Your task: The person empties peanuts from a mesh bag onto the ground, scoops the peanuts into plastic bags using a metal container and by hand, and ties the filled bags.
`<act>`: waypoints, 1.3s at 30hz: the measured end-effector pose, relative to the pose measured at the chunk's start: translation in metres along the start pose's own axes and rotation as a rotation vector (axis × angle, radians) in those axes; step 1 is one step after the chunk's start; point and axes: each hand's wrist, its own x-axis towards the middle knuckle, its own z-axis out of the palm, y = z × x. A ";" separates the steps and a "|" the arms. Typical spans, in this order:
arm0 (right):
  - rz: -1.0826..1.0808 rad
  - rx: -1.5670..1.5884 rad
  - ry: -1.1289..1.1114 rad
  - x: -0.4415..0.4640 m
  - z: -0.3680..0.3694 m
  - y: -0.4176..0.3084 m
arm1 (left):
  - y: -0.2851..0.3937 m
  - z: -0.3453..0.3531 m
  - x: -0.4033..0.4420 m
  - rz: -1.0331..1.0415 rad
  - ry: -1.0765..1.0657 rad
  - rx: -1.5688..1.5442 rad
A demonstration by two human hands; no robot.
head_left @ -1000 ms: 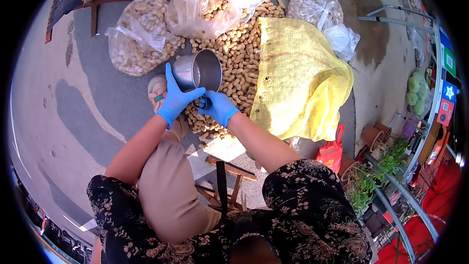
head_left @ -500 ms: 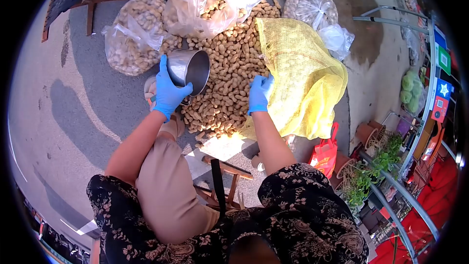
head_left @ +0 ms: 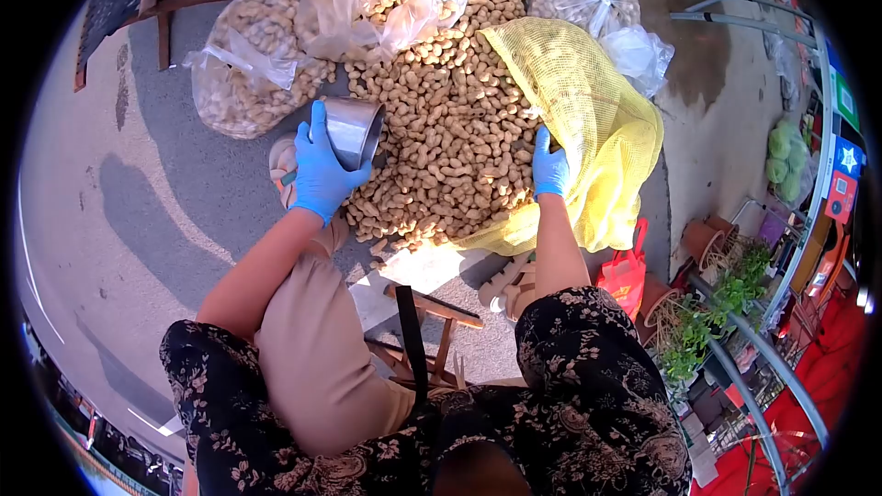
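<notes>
Blue gloves cover both hands. My left hand [head_left: 322, 173] grips a metal pot [head_left: 353, 129], tilted with its mouth toward the peanuts. A broad heap of unshelled peanuts [head_left: 446, 133] lies on the ground between my hands. At the heap's right side, my right hand [head_left: 550, 165] touches the edge of a yellow mesh sack [head_left: 606, 119], its fingers bent against the mesh and partly hidden. The sack lies folded back over the right part of the heap.
Clear plastic bags of peanuts [head_left: 248, 69] stand behind the heap. A wooden chair [head_left: 163, 5] is at upper left, a small wooden stool [head_left: 436, 308] below. A red bag [head_left: 625, 280], plant pots [head_left: 703, 241] and metal rails [head_left: 767, 358] stand at right.
My right hand has left the pot and moved right to the sack. The sack's near edge has been drawn rightward, baring more peanuts. The pot has shifted slightly left in my left hand.
</notes>
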 end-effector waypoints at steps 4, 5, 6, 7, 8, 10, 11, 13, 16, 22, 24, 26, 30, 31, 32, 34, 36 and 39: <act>-0.050 0.163 0.077 0.023 0.013 0.014 | 0.017 0.015 0.001 -0.076 0.003 -0.115; -0.062 0.185 0.086 0.028 0.015 0.022 | 0.022 0.017 0.001 -0.108 0.013 -0.148; 0.049 0.233 -0.056 0.028 0.009 0.018 | 0.021 0.021 0.000 -0.097 0.037 -0.140; 0.037 0.226 -0.039 0.026 0.005 0.012 | 0.024 0.023 0.000 -0.086 0.039 -0.136; 0.024 0.217 -0.025 0.023 0.002 0.004 | 0.027 0.026 0.000 -0.078 0.043 -0.131; 0.103 0.250 -0.092 0.018 -0.002 -0.011 | 0.035 0.027 0.003 -0.095 0.034 -0.117; 0.126 0.328 -0.114 0.014 0.000 -0.013 | 0.039 0.027 0.004 -0.158 -0.011 -0.142; 0.164 0.487 -0.154 0.010 0.007 -0.017 | 0.053 0.019 0.011 -0.283 -0.093 -0.194; 0.291 0.714 -0.275 0.003 0.033 -0.027 | 0.057 0.026 0.012 -0.209 -0.060 -0.157; 0.312 0.713 -0.379 -0.028 0.048 -0.082 | 0.043 0.032 0.009 -0.198 -0.080 -0.245; 0.236 0.706 -0.401 -0.030 0.067 -0.080 | 0.041 0.033 0.008 -0.174 -0.067 -0.250; 0.187 0.644 -0.425 -0.046 0.061 -0.105 | 0.040 0.032 0.007 -0.176 -0.076 -0.270; -0.038 0.697 -0.587 -0.086 0.081 -0.145 | 0.025 0.031 0.009 -0.134 -0.132 -0.331; -0.010 0.728 -0.681 -0.093 0.083 -0.152 | 0.019 0.032 0.009 -0.119 -0.137 -0.356; -0.127 0.836 -0.711 -0.092 0.089 -0.151 | 0.012 0.032 0.009 -0.103 -0.144 -0.380; -0.030 0.897 -0.589 -0.085 0.079 -0.143 | -0.004 0.039 0.009 -0.077 -0.137 -0.457; 0.023 0.827 -0.401 -0.066 0.082 -0.113 | -0.012 0.047 0.004 -0.099 -0.139 -0.543; 0.040 0.279 -0.114 -0.037 0.064 -0.073 | -0.008 0.044 0.003 -0.076 -0.112 -0.500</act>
